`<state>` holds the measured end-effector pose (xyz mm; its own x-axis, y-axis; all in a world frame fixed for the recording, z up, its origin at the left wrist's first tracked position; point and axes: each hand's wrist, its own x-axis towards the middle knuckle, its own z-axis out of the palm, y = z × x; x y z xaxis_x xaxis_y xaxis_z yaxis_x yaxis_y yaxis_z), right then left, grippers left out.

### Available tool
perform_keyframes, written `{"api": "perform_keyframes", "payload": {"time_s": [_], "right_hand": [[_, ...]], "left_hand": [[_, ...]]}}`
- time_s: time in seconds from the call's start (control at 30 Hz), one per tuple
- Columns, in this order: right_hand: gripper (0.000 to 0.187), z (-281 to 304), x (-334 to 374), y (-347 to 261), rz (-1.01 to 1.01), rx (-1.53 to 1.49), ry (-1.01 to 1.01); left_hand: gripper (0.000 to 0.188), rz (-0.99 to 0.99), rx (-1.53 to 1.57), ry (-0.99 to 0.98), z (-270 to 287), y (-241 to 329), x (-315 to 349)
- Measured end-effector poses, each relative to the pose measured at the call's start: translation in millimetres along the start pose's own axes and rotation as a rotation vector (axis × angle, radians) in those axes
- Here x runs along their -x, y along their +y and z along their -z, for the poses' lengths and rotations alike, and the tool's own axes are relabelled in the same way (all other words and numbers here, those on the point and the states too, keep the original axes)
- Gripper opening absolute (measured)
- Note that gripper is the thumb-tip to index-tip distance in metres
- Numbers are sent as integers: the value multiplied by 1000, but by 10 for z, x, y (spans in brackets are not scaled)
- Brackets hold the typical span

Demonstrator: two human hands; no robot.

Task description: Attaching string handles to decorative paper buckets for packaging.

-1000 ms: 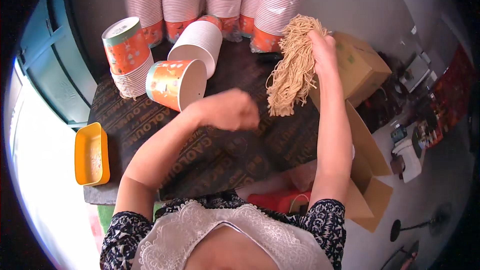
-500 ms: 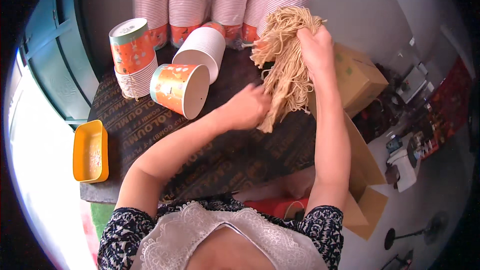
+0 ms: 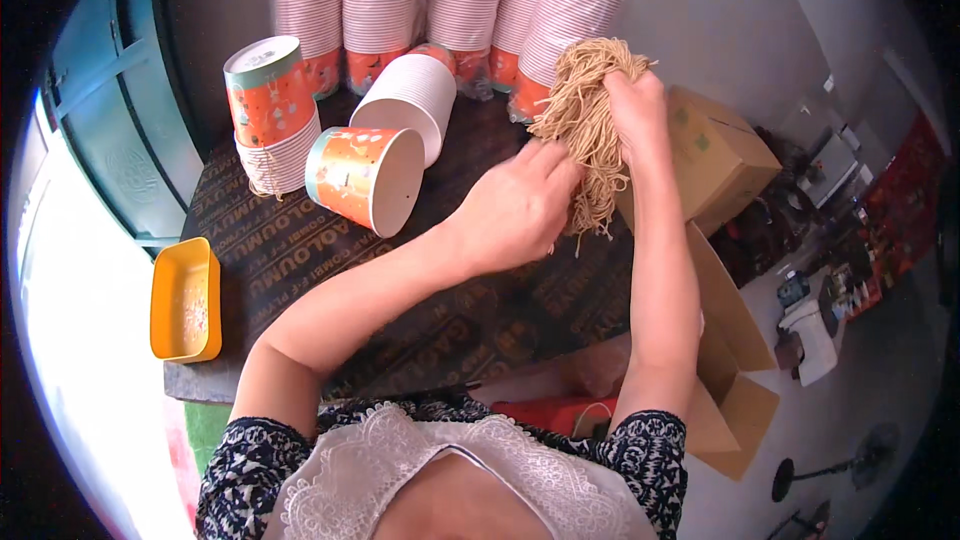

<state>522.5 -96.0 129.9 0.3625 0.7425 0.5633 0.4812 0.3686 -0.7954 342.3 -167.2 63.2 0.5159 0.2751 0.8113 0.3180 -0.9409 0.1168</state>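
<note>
A thick bundle of tan cords (image 3: pixel 590 105) hangs over the right part of the dark table. My right hand (image 3: pixel 641 115) is closed round its upper right side, with loose loops spilling past the fingers. Against the bundle's lower left side is my left hand (image 3: pixel 520 205), back upward, its fingers bent in on the strands; the fingertips are partly hidden. Left of that hand, an orange paper bucket (image 3: pixel 352 180) lies on its side, its white mouth facing right. Behind it lies a nested stack of white-sided paper buckets (image 3: pixel 408 100).
Another bucket stack (image 3: pixel 272 100) stands upside down at the left. Tall plastic-wrapped stacks (image 3: pixel 465 0) line the back. A yellow tray (image 3: pixel 186 300) sits at the table's left edge. Cardboard boxes (image 3: pixel 715 155) stand at the right, one with open flaps (image 3: pixel 745 420) lower down.
My left hand has moved right and a little up along the bundle. The cord tail that stuck out below it no longer shows. The bundle's top hangs slightly lower and narrower.
</note>
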Motion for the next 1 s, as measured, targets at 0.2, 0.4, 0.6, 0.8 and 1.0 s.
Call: {"api": "perform_keyframes", "payload": {"time_s": [0.2, 0.4, 0.6, 0.8, 1.0], "right_hand": [[34, -43, 51, 30, 90, 205, 68], [32, -97, 46, 202, 54, 209, 119], [34, 123, -275, 445, -35, 161, 180], [36, 25, -124, 370, -42, 121, 102], [29, -130, 10, 313, 56, -21, 163]], "left_hand": [[40, -5, 0, -100, -453, -285, 129], [41, 15, -227, -689, -716, -270, 909], [34, 78, 47, -1227, -262, 113, 560], [39, -58, -38, -75, -280, -96, -28], [37, 18, -116, -372, -754, -330, 289]]}}
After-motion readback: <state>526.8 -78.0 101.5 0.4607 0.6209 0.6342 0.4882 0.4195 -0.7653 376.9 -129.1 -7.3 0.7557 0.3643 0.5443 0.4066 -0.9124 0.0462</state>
